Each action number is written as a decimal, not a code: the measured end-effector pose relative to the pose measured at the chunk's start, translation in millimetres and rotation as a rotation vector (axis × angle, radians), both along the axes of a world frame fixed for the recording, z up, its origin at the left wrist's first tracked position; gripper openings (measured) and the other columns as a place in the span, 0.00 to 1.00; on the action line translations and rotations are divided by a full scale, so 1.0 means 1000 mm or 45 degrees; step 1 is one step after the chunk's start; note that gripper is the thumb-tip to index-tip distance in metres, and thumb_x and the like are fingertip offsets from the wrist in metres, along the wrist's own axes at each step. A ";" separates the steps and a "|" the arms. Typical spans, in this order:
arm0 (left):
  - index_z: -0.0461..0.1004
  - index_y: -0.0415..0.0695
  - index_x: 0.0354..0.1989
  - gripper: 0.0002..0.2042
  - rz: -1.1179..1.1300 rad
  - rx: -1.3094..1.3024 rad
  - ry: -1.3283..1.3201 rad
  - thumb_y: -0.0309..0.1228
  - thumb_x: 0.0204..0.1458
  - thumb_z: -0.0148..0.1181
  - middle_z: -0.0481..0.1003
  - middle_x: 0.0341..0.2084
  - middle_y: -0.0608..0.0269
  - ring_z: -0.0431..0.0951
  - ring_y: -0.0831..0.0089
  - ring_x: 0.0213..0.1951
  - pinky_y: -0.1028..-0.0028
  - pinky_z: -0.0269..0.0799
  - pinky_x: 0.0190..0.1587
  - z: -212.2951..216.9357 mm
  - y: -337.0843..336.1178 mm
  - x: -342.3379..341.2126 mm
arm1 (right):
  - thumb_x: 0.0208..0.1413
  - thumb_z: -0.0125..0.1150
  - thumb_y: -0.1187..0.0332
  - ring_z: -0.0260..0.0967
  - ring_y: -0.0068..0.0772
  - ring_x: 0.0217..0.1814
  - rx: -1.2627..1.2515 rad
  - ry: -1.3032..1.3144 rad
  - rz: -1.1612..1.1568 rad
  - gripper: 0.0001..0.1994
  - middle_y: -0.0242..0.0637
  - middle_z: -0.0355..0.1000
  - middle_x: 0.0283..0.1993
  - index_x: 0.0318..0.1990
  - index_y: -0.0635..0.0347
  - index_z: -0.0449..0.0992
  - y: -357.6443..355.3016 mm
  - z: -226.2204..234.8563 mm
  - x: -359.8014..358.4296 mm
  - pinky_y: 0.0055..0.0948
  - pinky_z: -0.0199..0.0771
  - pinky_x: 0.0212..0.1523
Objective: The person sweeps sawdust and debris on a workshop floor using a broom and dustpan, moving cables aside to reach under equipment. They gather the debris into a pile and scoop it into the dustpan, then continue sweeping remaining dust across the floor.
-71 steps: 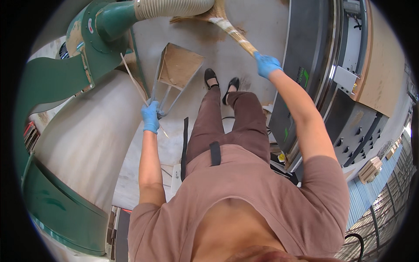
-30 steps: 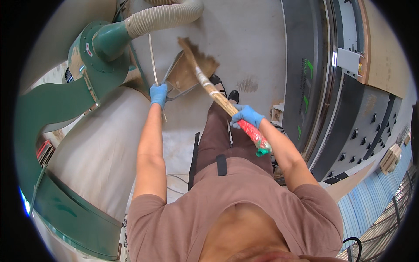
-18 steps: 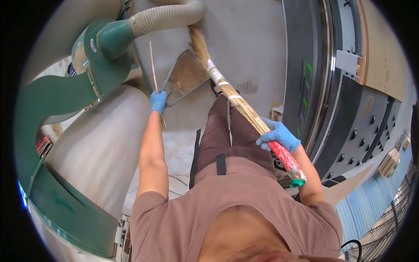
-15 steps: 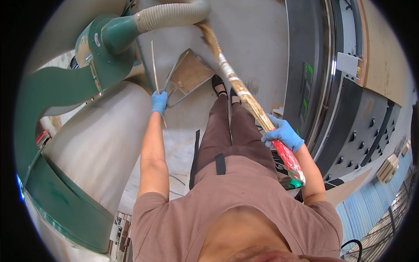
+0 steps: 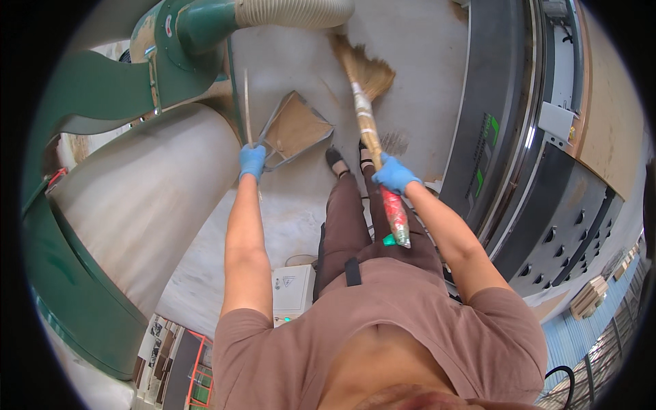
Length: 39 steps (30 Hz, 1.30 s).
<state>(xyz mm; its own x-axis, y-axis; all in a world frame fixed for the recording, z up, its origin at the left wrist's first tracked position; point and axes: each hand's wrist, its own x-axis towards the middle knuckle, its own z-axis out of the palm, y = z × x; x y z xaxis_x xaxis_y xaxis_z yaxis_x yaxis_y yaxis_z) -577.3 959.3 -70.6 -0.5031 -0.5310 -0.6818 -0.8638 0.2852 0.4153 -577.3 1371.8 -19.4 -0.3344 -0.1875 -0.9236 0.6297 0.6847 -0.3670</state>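
Both my hands wear blue gloves. My left hand [image 5: 252, 162] is closed round the handle of a grey dustpan [image 5: 311, 145], which rests low near the floor with brown dust in it. A thin pale strip [image 5: 247, 102] sticks up through the same hand. My right hand [image 5: 395, 173] grips a straw broom [image 5: 370, 130] by its taped shaft, just above the red wrapped end. The broom's bristles [image 5: 372, 74] fan out at the floor, beyond my feet and to the right of the dustpan.
On the left stands a green dust collector [image 5: 102, 89] with a ribbed hose [image 5: 294, 12] and a large pale bag [image 5: 157, 184]. A long dark machine [image 5: 478, 116] lines the right side. Close to my left arm sits a white box [image 5: 292, 287].
My right hand has swung inward and forward with the broom, and the bristles have moved right and spread on the floor. The left hand keeps hold of the dustpan and strip.
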 end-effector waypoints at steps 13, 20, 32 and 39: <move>0.76 0.42 0.40 0.11 0.289 0.161 0.058 0.32 0.51 0.57 0.73 0.18 0.60 0.74 0.69 0.13 0.68 0.68 0.12 -0.002 -0.033 0.081 | 0.47 0.56 0.80 0.74 0.27 0.22 -0.441 -0.607 -0.414 0.36 0.45 0.77 0.30 0.69 0.63 0.61 0.016 0.196 0.007 0.23 0.77 0.25; 0.76 0.44 0.44 0.12 0.627 0.210 0.187 0.32 0.51 0.58 0.74 0.19 0.63 0.73 0.73 0.13 0.71 0.68 0.13 0.071 -0.040 0.180 | 0.45 0.58 0.81 0.74 0.28 0.22 -0.335 -0.402 -0.410 0.37 0.44 0.76 0.30 0.69 0.63 0.62 0.018 0.281 0.005 0.23 0.75 0.23; 0.77 0.36 0.41 0.14 0.939 0.092 0.391 0.33 0.50 0.59 0.75 0.22 0.59 0.74 0.69 0.19 0.67 0.71 0.20 0.153 -0.021 0.425 | 0.50 0.58 0.74 0.78 0.40 0.27 -0.135 -0.227 0.040 0.24 0.53 0.77 0.33 0.57 0.65 0.67 -0.023 0.198 0.056 0.33 0.78 0.22; 0.76 0.38 0.37 0.12 1.132 0.076 0.418 0.32 0.48 0.60 0.72 0.19 0.61 0.72 0.69 0.16 0.68 0.67 0.16 0.182 -0.014 0.576 | 0.55 0.57 0.68 0.73 0.43 0.20 -0.041 -0.353 0.142 0.17 0.56 0.78 0.32 0.50 0.65 0.66 -0.085 0.137 0.099 0.36 0.78 0.20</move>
<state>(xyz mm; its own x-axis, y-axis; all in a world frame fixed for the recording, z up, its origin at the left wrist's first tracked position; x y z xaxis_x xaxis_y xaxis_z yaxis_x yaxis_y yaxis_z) -1.0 945.5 111.3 -0.1029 -0.7806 -0.6165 -0.5918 -0.4501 0.6687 -478.4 1286.9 117.1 -0.0460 -0.2393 -0.9699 0.6303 0.7463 -0.2140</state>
